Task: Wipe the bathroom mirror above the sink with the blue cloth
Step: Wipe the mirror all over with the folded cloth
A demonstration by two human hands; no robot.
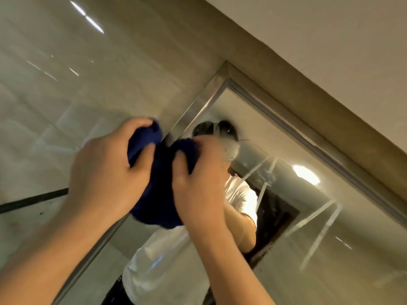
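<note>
Both hands are raised in front of the wall, and between them they hold the blue cloth, bunched into a dark wad. On one side, the left hand grips it with fingers curled over the top edge and the thumb pressed into the fabric; on the other, the right hand clutches it with the thumb dug into a fold and the fingers wrapped round behind. The wad sits right at the mirror's left edge, overlapping the mirror and its silver frame, though whether the fabric actually touches the glass cannot be told. Motion blur softens both hands and the fabric. Reflected in the glass are a person in a white shirt, a bright round light and some pale streaks. Left of the frame lies glossy beige wall tile, crossed by a dark line low down. Above the frame runs a tan border.
</note>
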